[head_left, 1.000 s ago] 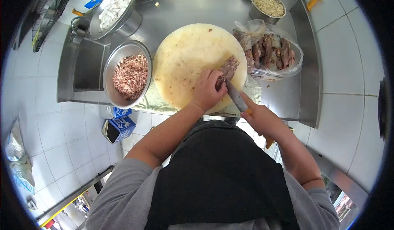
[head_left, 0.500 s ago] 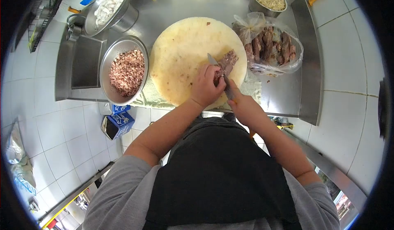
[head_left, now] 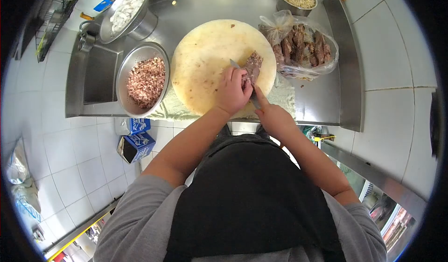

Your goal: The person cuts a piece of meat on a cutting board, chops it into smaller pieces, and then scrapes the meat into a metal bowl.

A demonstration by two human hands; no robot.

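Observation:
A round, pale cutting board (head_left: 200, 61) lies in front of me. On its right side rests a dark brown piece of meat (head_left: 254, 63). My left hand (head_left: 232, 91) presses the near end of the meat with curled fingers. My right hand (head_left: 276, 119) grips a knife (head_left: 255, 99), its index finger stretched along the blade. The blade crosses the meat close to my left fingers, and its tip shows beyond them. The knife's handle is mostly hidden in my right palm.
Left of the board stands a steel bowl (head_left: 144, 87) of chopped meat. Behind it, a tilted bowl (head_left: 126, 12) holds white pieces. On the right are an open plastic bag (head_left: 332, 59) of meat chunks and a metal pot (head_left: 295, 7) of pale shreds. A towel (head_left: 284, 103) lies under the board.
The view has shifted slightly. Both hands stay at the meat, which now points more directly away from me, and the knife still lies across it.

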